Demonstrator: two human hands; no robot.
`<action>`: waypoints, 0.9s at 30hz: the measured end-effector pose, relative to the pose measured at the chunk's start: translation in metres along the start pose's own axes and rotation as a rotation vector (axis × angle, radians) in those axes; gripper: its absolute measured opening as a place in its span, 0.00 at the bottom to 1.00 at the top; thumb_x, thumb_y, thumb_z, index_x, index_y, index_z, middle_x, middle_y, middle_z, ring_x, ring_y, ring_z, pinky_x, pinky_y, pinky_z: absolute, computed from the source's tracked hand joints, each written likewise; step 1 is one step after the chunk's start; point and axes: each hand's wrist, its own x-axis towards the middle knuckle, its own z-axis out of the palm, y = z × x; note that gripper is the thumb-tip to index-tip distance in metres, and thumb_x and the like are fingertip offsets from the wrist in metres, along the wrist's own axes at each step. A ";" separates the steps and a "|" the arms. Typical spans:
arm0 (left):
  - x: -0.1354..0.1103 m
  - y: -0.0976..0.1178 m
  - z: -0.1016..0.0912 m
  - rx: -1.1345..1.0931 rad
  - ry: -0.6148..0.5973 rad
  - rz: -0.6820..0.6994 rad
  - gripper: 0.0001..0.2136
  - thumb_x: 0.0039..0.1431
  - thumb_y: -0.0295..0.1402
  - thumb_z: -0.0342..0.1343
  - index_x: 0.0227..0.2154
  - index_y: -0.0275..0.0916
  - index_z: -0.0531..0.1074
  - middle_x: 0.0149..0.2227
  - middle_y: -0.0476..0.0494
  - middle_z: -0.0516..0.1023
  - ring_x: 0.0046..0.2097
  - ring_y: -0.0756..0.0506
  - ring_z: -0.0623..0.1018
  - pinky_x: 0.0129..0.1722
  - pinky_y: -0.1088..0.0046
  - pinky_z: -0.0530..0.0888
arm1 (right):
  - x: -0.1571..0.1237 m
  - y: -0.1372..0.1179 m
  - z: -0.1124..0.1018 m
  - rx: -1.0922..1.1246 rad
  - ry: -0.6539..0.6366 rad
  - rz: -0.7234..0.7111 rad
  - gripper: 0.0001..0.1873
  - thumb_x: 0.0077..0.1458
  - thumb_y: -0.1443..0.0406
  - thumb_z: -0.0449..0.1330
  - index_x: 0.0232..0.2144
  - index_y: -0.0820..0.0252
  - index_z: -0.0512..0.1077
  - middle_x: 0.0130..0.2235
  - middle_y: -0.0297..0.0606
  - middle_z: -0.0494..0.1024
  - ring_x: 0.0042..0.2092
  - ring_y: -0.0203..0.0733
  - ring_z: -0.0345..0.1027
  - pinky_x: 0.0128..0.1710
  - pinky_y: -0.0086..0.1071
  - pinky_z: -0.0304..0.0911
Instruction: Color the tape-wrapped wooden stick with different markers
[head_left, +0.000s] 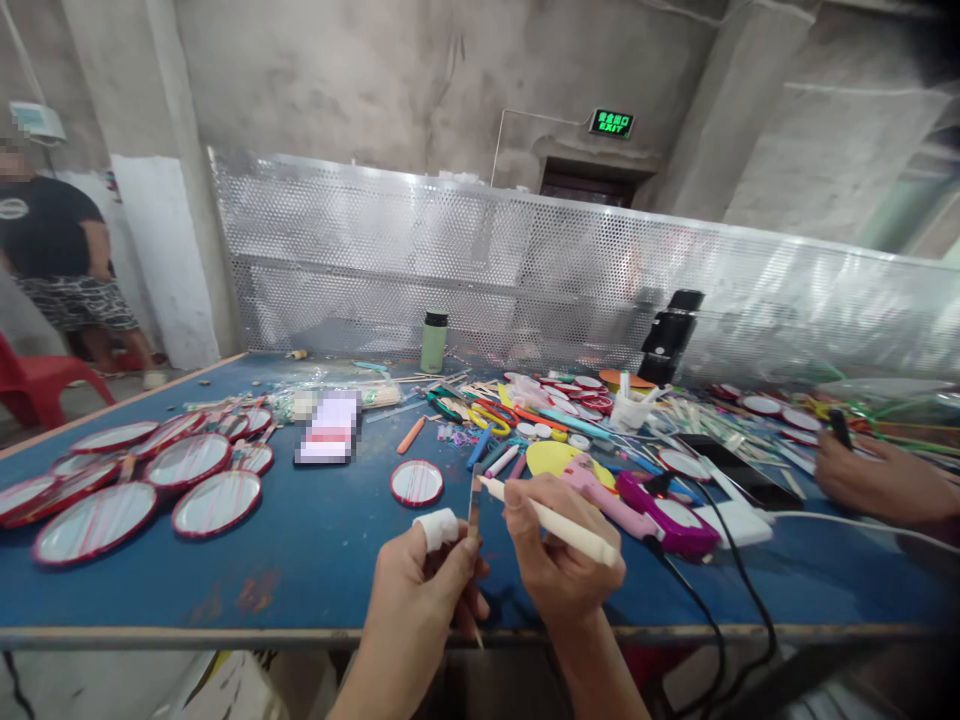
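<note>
My left hand (424,590), with white tape around one finger, pinches a thin flat stick (474,505) upright above the front part of the table. A second thin stick end pokes out below its fingers. In my right hand (559,550) is a cream-coloured marker pen (562,520), held like a pencil. The pen's tip meets or nearly meets the stick's upper part; contact is too small to make out. Just beyond the hands lies a small round mirror (417,483) with a red rim.
Red-rimmed round mirrors (97,522) are piled at the left, near a phone (328,428). A pink glue gun (607,495), a purple device (667,515), cables and pens crowd the right. A green bottle (433,342) stands behind. Another person's hand (885,475) is at far right.
</note>
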 end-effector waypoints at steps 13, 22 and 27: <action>-0.002 0.005 0.003 -0.002 0.009 -0.017 0.13 0.49 0.41 0.61 0.25 0.34 0.71 0.20 0.50 0.73 0.17 0.52 0.72 0.12 0.81 0.68 | 0.001 0.000 0.001 -0.046 0.006 0.060 0.04 0.55 0.73 0.60 0.30 0.61 0.74 0.25 0.34 0.77 0.25 0.34 0.70 0.27 0.28 0.66; -0.004 0.005 0.002 0.005 -0.006 -0.023 0.13 0.50 0.42 0.61 0.26 0.35 0.71 0.21 0.50 0.73 0.18 0.52 0.73 0.13 0.81 0.69 | 0.001 0.000 0.001 -0.041 -0.006 0.089 0.04 0.55 0.72 0.60 0.30 0.61 0.74 0.24 0.33 0.77 0.25 0.33 0.70 0.27 0.28 0.66; -0.004 0.005 0.002 -0.001 -0.008 -0.019 0.13 0.50 0.42 0.62 0.26 0.35 0.71 0.21 0.50 0.73 0.17 0.52 0.73 0.13 0.81 0.69 | 0.001 0.001 0.001 -0.025 -0.020 0.076 0.04 0.55 0.72 0.60 0.31 0.61 0.74 0.25 0.34 0.77 0.25 0.34 0.70 0.27 0.28 0.66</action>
